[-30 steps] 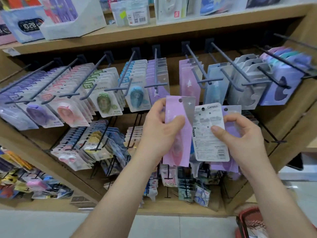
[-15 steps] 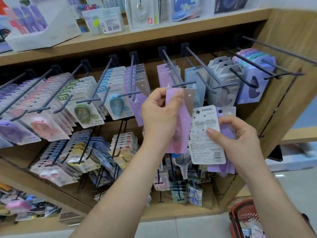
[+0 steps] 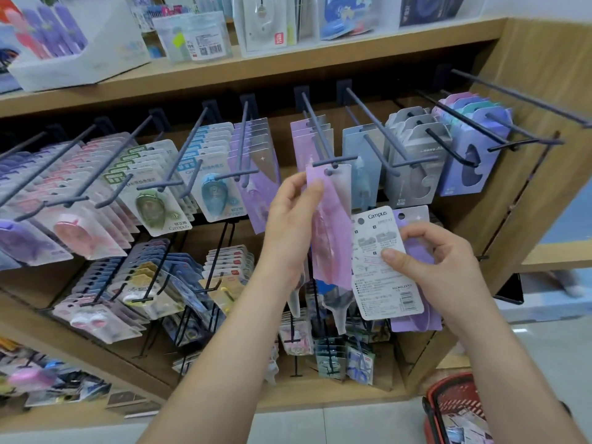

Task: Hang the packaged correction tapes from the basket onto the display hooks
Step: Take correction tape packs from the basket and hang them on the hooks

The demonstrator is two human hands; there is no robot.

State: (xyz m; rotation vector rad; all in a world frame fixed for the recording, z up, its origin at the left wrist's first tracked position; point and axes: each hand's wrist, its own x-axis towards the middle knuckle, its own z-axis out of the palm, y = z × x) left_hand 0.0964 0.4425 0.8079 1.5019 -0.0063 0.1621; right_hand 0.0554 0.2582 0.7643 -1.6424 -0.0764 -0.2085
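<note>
The left hand (image 3: 293,219) pinches a pink packaged correction tape (image 3: 331,225) near its top edge, thumb pressed on the front, holding it upright. Just above the thumb tip, the card's hang holes sit right at the tip of a display hook (image 3: 320,136); I cannot tell whether it is threaded. Lower and to the right, the right hand (image 3: 439,267) grips two more packs: a white Campus card (image 3: 381,290), back side out under the thumb, and a purple pack (image 3: 415,216) behind it. The red basket (image 3: 455,405) sits below the right wrist.
</note>
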